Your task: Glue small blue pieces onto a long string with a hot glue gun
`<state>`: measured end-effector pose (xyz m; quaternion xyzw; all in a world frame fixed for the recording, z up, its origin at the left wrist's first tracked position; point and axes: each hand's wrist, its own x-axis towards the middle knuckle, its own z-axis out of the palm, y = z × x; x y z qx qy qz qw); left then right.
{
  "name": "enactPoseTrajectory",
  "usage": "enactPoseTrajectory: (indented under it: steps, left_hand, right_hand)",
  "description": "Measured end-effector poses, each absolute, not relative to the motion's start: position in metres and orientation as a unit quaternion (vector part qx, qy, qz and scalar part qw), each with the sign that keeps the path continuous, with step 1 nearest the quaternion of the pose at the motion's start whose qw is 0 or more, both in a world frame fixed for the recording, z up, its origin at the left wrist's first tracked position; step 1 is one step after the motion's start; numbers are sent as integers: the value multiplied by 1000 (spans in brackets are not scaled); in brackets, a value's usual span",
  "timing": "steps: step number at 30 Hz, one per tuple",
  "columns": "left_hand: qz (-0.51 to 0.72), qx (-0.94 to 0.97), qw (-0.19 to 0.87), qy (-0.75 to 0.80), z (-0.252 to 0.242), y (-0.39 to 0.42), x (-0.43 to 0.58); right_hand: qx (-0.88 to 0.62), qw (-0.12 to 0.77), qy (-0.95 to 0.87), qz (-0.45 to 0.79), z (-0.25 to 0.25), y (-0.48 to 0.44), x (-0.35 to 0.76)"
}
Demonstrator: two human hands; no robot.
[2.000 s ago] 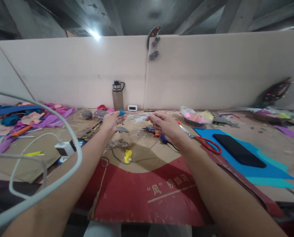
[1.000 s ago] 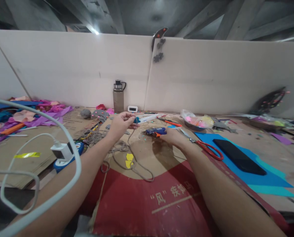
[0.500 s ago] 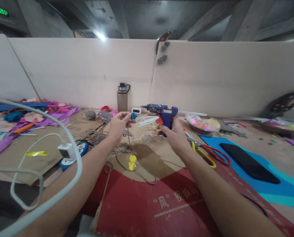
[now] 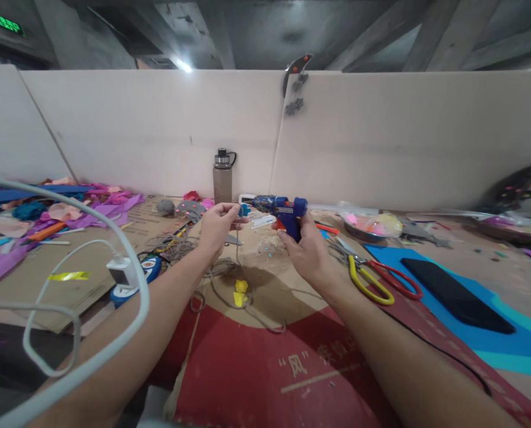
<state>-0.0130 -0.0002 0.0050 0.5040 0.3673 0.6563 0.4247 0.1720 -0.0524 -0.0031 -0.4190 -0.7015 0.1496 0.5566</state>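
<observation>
The left hand point(image 4: 216, 229) pinches a small blue piece point(image 4: 245, 209) between thumb and fingertips, raised above the table point(image 4: 470, 255). A thin grey cord point(image 4: 237, 255) hangs from that pinch. The right hand point(image 4: 307, 252) is closed around the grip of a blue glue gun point(image 4: 280, 207). The gun's barrel lies level, running from the right hand across towards the left. Its nozzle points straight at the blue piece and is just beside it; whether they touch is unclear. Scissors point(image 4: 372, 286) lie just outside the right wrist.
</observation>
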Motion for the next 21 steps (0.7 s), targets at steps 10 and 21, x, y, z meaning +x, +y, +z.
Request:
enactPoseTrajectory:
  steps: [10,21]
  left_hand:
    - [657,543,348,389,2,1,-13]
    - [662,547,343,380,3,0,-11]
  right_hand:
    - [-427,526,-730,89,-3,-57,172]
    - [-448,509,-730,82,-8,-56,169]
